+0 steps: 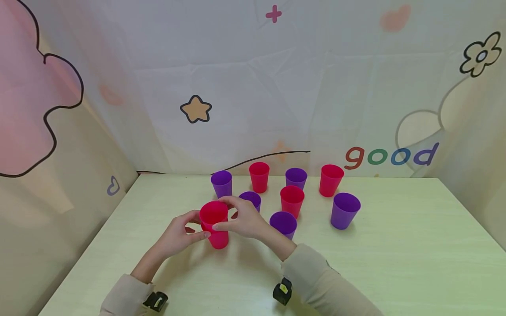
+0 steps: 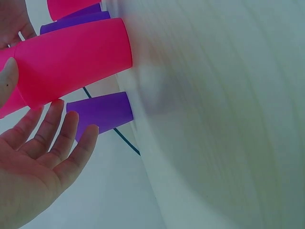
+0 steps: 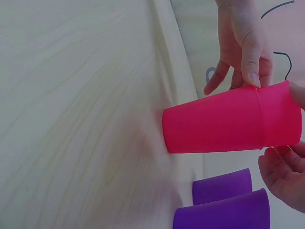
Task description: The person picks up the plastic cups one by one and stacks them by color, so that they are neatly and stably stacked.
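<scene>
Two red cups are nested upright, one in the other, at the left front of the cup group. My right hand (image 1: pixel 247 219) pinches the upper red cup (image 1: pixel 214 211) near its rim, thumb in front and fingers behind. Lower down, my left hand (image 1: pixel 175 237) holds the lower red cup (image 1: pixel 218 240) from the left by its rim, between thumb and fingers. The right wrist view shows the lower cup's rim as a line around the upper cup (image 3: pixel 281 117). Whether the stack's base touches the table I cannot tell.
Behind and right on the pale table (image 1: pixel 395 263) stand several purple and red cups. A purple cup (image 1: pixel 283 224) is close by my right forearm, another purple cup (image 1: pixel 251 199) is partly behind my right hand, and one purple cup (image 1: pixel 345 211) stands farthest right. A printed curtain (image 1: pixel 245 87) hangs behind.
</scene>
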A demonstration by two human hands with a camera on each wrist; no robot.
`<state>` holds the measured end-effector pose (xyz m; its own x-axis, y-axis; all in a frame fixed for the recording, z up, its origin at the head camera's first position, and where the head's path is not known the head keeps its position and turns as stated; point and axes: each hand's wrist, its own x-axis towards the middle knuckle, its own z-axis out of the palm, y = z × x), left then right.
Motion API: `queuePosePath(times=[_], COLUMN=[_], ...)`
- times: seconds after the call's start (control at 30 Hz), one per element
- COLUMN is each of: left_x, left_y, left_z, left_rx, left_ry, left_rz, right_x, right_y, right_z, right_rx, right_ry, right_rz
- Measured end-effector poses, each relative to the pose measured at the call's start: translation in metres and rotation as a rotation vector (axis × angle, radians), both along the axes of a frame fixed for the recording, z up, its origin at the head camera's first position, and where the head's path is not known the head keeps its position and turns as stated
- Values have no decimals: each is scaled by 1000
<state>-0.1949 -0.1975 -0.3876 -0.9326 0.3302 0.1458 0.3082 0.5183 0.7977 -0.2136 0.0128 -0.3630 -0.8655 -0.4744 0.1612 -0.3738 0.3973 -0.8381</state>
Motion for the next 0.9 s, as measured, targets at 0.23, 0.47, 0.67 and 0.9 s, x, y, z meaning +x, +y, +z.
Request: queuePosePath(times=[0.23,0.47,0.67,0.9], left_x=[0,-1,0,-3], left_y=[2,2,1,-1], left_z=[0,0,1,-1], left_rx=[-32,-41,-19,-29], left_ry=[10,-5,-5,-1], left_rz=[13,25,-2,-9], right_x=[0,-1,0,0], right_y=[-2,-4,-5,-4], right_z=[-3,-5,-6,-10], right_rx=[33,60,70,50], right_ry=[-19,-22,-34,-36], right_rz=[-1,-7,-1,15])
